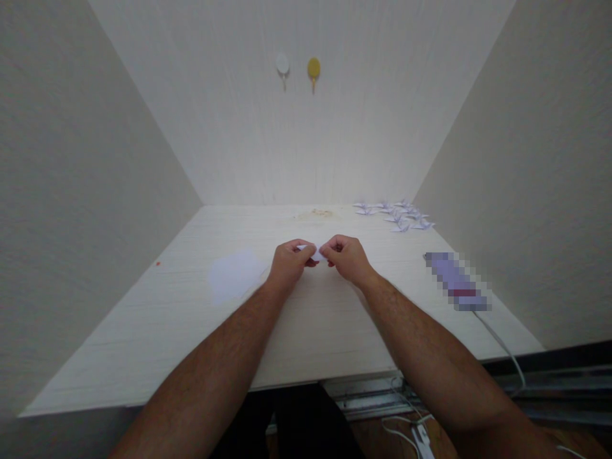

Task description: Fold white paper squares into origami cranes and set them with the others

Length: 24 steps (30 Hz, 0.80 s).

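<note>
A small folded piece of white paper (317, 255) is held between both hands above the middle of the table. My left hand (292, 258) pinches its left side between thumb and fingers. On the other side, my right hand (347, 256) pinches the right edge, thumb on top. The fingers hide much of the paper, so its exact shape cannot be made out. Flat sheets of white paper (234, 275) lie on the table just left of my left hand.
Several folded paper cranes (399, 217) stand at the back right. A blurred-out phone-like device (456, 280) with a white cable (502, 344) lies to the right. Walls (306, 146) enclose the white table (325, 338) on three sides. A tiny orange bit (158, 263) lies far left.
</note>
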{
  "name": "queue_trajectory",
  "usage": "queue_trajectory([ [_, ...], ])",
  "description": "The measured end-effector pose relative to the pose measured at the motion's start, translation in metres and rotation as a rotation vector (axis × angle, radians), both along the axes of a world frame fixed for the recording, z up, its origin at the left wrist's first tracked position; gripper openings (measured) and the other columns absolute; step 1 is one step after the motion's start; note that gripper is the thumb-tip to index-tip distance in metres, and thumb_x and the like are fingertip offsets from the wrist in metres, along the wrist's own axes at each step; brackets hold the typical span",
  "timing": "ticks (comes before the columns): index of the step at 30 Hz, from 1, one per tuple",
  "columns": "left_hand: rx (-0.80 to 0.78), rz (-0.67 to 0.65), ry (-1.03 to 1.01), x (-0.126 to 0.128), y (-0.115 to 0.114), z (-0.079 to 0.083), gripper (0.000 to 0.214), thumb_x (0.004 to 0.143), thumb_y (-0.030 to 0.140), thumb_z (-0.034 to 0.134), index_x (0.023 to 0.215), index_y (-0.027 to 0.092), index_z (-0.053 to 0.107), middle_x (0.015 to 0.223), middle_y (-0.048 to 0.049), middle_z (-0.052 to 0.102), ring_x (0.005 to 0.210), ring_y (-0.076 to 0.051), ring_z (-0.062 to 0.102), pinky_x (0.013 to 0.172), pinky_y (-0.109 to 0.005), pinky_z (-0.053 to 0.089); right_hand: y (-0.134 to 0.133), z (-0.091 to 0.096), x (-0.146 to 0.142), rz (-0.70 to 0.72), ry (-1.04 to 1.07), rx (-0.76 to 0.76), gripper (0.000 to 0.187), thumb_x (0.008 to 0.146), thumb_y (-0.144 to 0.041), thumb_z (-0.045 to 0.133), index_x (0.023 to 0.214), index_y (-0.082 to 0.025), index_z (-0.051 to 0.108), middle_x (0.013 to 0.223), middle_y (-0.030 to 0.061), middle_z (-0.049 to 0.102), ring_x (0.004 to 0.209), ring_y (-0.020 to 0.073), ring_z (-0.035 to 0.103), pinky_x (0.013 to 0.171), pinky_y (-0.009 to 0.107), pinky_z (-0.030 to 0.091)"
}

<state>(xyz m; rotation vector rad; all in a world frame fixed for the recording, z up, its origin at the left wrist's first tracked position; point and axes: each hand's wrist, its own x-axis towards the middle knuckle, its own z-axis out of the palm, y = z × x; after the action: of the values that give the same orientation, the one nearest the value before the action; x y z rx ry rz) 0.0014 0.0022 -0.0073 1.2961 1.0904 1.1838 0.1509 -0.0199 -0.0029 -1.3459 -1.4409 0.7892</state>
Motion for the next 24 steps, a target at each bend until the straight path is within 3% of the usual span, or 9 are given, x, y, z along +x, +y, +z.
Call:
queue_trajectory([
  [5,0.015,-0.057,0.031,-0.001,-0.004,0.007,0.020,0.064,0.031,0.072,0.072,0.013,0.067,0.060,-0.0045,0.067,0.053,-0.015,0.063,0.054,-0.025,0.052,-0.002,0.002,0.000,-0.017,-0.026,0.024,0.017,0.074,-0.031,0.065,0.066,-0.016,0.063,0.053,-0.0007,0.059,0.048,0.0109,0.053,0.046,0.022,0.039],
  [11,0.050,0.012,0.111,-0.003,-0.004,0.008,0.017,0.064,0.029,0.071,0.068,0.013,0.067,0.056,-0.0031,0.065,0.050,-0.014,0.062,0.049,-0.023,0.047,-0.001,0.001,0.001,0.027,-0.055,0.005,0.016,0.076,-0.029,0.063,0.069,-0.016,0.065,0.054,0.0000,0.061,0.049,0.0107,0.054,0.048,0.022,0.039],
  [15,0.034,-0.020,0.093,-0.004,-0.003,0.006,0.019,0.065,0.031,0.071,0.069,0.013,0.067,0.058,-0.0040,0.066,0.051,-0.015,0.062,0.052,-0.025,0.048,-0.002,0.002,0.003,0.034,-0.075,-0.017,0.016,0.077,-0.030,0.063,0.070,-0.016,0.066,0.054,0.0002,0.061,0.048,0.0108,0.053,0.048,0.023,0.039],
  [19,0.028,-0.066,0.032,-0.005,-0.001,0.006,0.023,0.065,0.034,0.072,0.071,0.013,0.067,0.061,-0.0045,0.066,0.055,-0.015,0.063,0.057,-0.026,0.051,-0.003,0.004,0.006,0.025,-0.093,0.061,0.016,0.077,-0.030,0.065,0.069,-0.016,0.066,0.056,-0.0007,0.061,0.051,0.0108,0.052,0.050,0.023,0.039],
  [21,-0.060,-0.130,-0.107,-0.007,0.001,0.007,0.030,0.069,0.043,0.069,0.075,0.014,0.067,0.067,-0.0061,0.068,0.059,-0.016,0.064,0.058,-0.028,0.052,-0.002,0.004,0.007,0.031,-0.055,0.118,0.015,0.077,-0.030,0.065,0.070,-0.017,0.066,0.059,-0.0009,0.062,0.055,0.0112,0.054,0.054,0.024,0.041],
  [24,-0.375,-0.341,-0.267,-0.014,0.005,0.010,0.054,0.077,0.064,0.049,0.079,0.013,0.068,0.077,-0.0119,0.071,0.060,-0.019,0.065,0.052,-0.029,0.050,-0.001,0.002,0.008,0.075,-0.007,0.274,0.011,0.079,-0.029,0.065,0.076,-0.019,0.067,0.074,0.0014,0.067,0.070,0.0135,0.060,0.065,0.026,0.047],
])
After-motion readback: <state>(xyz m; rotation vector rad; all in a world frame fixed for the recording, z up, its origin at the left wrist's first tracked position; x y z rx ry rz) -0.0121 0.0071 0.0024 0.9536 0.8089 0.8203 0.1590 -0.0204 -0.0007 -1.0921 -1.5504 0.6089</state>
